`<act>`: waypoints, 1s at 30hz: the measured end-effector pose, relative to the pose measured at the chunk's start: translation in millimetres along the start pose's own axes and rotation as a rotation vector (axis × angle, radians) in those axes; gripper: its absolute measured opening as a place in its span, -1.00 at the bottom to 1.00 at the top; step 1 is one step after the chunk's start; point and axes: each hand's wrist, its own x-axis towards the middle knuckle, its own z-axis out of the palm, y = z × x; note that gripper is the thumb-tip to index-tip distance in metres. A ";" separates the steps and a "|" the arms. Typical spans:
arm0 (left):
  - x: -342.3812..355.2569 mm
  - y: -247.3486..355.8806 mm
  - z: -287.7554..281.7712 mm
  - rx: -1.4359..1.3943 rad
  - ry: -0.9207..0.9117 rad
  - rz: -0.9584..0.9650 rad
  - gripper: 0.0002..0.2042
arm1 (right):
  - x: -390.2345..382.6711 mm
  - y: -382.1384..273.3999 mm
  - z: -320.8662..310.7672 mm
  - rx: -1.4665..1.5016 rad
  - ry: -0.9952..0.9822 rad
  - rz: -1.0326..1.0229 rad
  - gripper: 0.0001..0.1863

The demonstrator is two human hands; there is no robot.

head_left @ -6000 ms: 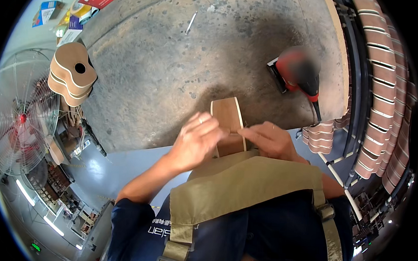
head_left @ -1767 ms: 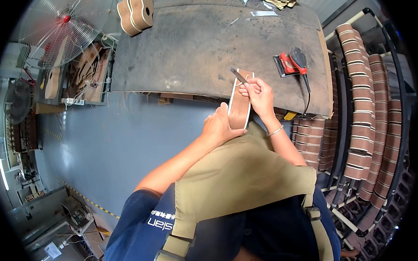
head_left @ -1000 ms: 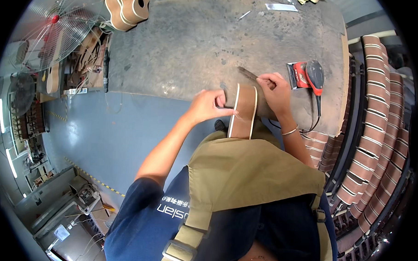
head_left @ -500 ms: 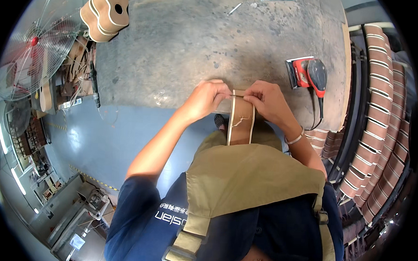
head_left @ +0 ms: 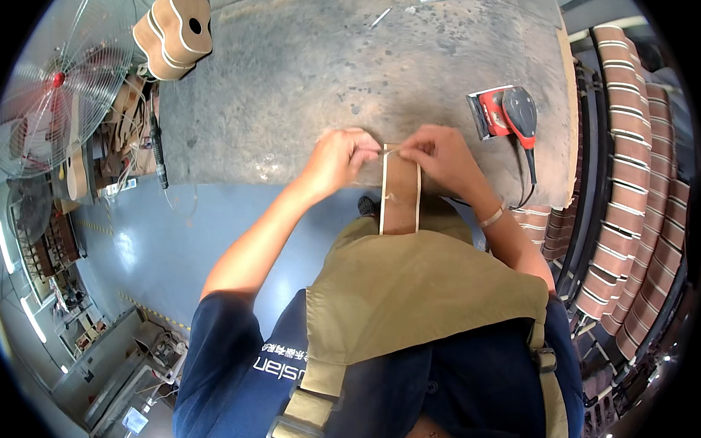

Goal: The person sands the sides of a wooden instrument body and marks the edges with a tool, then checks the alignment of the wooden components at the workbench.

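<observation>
A brown wooden instrument body (head_left: 401, 198), seen edge-on with cream edging down both sides, stands between my apron and the table's near edge. My left hand (head_left: 341, 161) is closed in a pinch beside its far left corner. My right hand (head_left: 441, 160) reaches over the far end, thumb and fingers pinched together. A thin pale strip (head_left: 391, 152) runs between the two hands' fingertips across that end. What it is made of is too small to tell. A small pale curl (head_left: 391, 196) lies on the brown side.
Right of my hands, a red and black sander (head_left: 505, 115) rests on the grey worktable (head_left: 286, 85), its cord trailing off the near edge. Two guitar-shaped bodies (head_left: 175, 31) stand at the far left near a fan (head_left: 58, 80). Striped wooden bodies (head_left: 626, 182) line a rack at right.
My right hand has moved left over the far end of the body, close to my left fingertips. The pale curl on the brown side looks smaller. The whole view has shifted slightly.
</observation>
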 end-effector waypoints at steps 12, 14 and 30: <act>-70.2 6.0 34.5 0.215 0.288 0.362 -0.92 | -66.9 -4.1 27.6 -0.284 0.206 -0.496 -0.82; -85.4 -1.1 50.3 0.191 0.296 0.392 -0.91 | -79.9 -1.8 36.2 -0.291 0.176 -0.512 -0.84; 3.0 13.4 1.7 0.079 0.160 0.055 -0.93 | 7.0 -13.8 -13.2 -0.131 0.088 -0.238 -0.92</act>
